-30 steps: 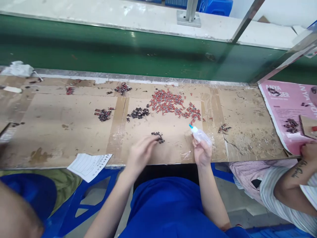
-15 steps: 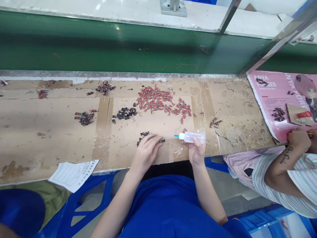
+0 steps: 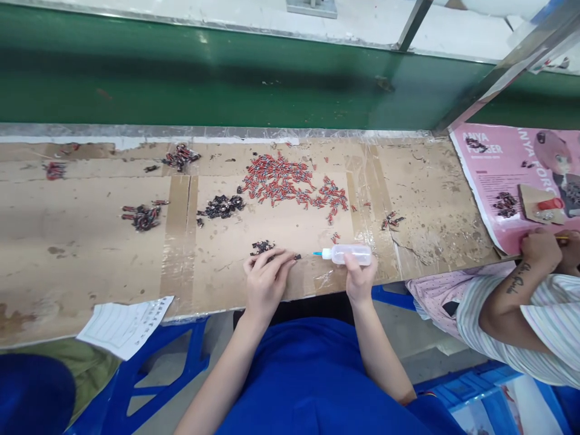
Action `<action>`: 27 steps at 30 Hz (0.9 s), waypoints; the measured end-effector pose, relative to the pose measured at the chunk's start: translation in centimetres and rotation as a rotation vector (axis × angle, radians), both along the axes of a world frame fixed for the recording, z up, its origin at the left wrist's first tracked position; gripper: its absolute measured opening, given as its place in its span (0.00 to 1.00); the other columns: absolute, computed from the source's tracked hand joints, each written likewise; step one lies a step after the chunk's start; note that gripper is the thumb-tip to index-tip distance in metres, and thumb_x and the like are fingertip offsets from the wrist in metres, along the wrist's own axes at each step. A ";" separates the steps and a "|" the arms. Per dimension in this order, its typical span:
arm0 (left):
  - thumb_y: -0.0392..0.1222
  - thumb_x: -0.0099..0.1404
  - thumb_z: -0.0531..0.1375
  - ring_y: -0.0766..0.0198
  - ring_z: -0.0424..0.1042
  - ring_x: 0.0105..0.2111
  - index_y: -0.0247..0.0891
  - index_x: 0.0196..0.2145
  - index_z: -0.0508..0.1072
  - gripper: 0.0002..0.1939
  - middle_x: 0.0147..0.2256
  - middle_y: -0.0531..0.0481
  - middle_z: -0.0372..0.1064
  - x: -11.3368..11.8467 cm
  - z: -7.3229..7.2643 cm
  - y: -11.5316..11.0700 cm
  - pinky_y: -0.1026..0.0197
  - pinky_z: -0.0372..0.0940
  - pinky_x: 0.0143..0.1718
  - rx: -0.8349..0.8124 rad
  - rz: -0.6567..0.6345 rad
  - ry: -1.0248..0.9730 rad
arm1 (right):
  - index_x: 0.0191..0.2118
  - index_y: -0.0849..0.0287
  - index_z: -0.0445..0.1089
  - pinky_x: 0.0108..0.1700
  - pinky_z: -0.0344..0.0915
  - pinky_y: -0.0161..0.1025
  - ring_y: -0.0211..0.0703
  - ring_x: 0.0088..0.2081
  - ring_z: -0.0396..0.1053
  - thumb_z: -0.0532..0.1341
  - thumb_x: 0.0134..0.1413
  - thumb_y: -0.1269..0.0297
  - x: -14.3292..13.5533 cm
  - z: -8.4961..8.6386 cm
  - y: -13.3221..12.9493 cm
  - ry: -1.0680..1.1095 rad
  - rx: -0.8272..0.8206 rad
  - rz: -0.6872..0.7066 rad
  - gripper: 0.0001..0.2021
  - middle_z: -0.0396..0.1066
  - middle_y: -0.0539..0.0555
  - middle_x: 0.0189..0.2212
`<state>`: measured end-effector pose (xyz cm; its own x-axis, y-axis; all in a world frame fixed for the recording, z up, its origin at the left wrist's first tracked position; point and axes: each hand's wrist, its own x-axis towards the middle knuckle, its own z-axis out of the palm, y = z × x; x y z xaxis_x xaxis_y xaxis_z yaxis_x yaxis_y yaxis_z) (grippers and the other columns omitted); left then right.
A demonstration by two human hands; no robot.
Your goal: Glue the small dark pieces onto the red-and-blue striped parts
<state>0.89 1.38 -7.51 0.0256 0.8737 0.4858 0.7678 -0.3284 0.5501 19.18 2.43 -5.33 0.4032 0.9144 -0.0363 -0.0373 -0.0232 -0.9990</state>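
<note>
See cardboard-covered counter (image 3: 254, 229) crossing the view. Find large scatter of red parts (image 3: 276, 175) toward far side, with black pile (image 3: 223, 206) to its left. Gripping squeeze bottle (image 3: 351, 254) sideways in right hand (image 3: 360, 279), fingers closed on it. Pinching small black piece (image 3: 297, 257) in left hand (image 3: 266, 281), fingers narrow, beside near black cluster (image 3: 261, 246). Aiming blue nozzle (image 3: 318, 254) at piece's free end, not touching; looks lined up, needing little travel. Working just inside near edge, with cardboard showing between hands and far piles: room for short moves, tighter by near cluster.
</note>
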 end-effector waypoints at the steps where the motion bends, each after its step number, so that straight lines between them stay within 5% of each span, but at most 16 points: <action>1: 0.41 0.68 0.60 0.59 0.78 0.39 0.45 0.37 0.78 0.05 0.35 0.51 0.81 0.0 0.0 0.0 0.53 0.57 0.43 -0.009 0.000 0.000 | 0.28 0.57 0.73 0.26 0.70 0.41 0.45 0.24 0.72 0.67 0.44 0.52 -0.2 0.2 -0.2 -0.054 0.001 0.005 0.13 0.75 0.53 0.23; 11: 0.40 0.69 0.59 0.59 0.78 0.39 0.45 0.39 0.78 0.06 0.36 0.50 0.81 0.1 -0.1 -0.2 0.52 0.56 0.44 -0.011 -0.005 0.002 | 0.25 0.56 0.73 0.25 0.66 0.37 0.42 0.22 0.69 0.66 0.44 0.55 -0.8 1.0 0.0 -0.265 -0.092 0.143 0.10 0.75 0.50 0.20; 27: 0.40 0.68 0.60 0.60 0.78 0.38 0.46 0.38 0.79 0.06 0.35 0.51 0.81 0.0 0.1 -0.2 0.52 0.56 0.45 -0.028 0.003 -0.019 | 0.25 0.56 0.73 0.25 0.65 0.37 0.41 0.21 0.68 0.65 0.46 0.55 -0.8 0.9 0.1 -0.343 -0.090 0.131 0.10 0.73 0.50 0.19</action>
<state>0.92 1.17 -7.42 0.0144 0.8869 0.4617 0.7583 -0.3107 0.5732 18.41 2.50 -4.44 0.2854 0.9584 -0.0020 0.3087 -0.0938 -0.9465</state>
